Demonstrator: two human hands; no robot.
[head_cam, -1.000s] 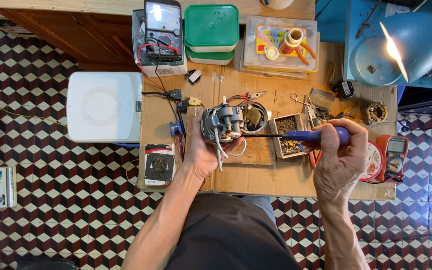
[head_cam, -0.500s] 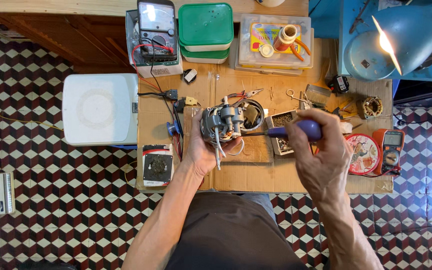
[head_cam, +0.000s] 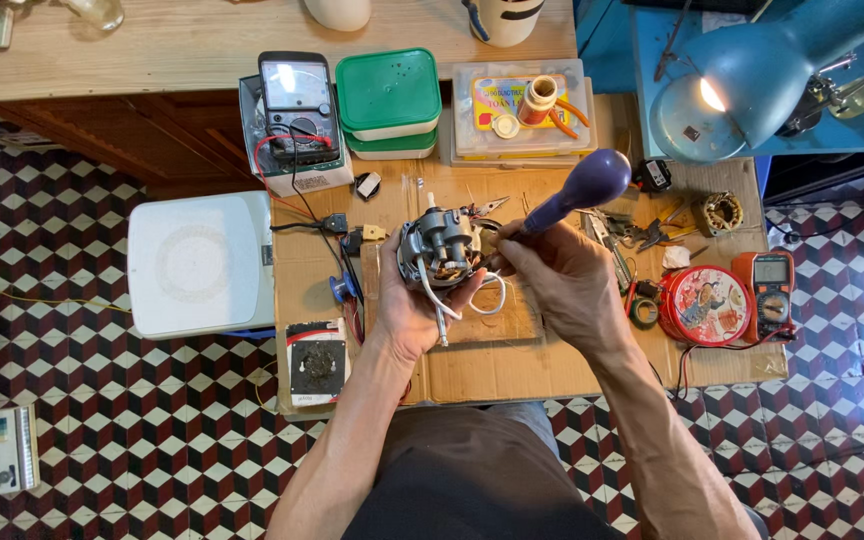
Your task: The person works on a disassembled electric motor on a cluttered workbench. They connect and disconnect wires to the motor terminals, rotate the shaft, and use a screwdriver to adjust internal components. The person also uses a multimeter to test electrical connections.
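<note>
The right hand (head_cam: 562, 280) has swung the purple-handled screwdriver (head_cam: 577, 190) from lying level to pointing down into the small electric motor (head_cam: 439, 245) at frame centre, above the counter (head_cam: 552, 370). The left hand (head_cam: 414, 300) clamps the motor; the right grip is closed around the screwdriver shaft.

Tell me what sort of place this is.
Probably a small electrical repair bench: an analog multimeter, an electric motor held in the left hand, a screwdriver in the right hand.
</note>
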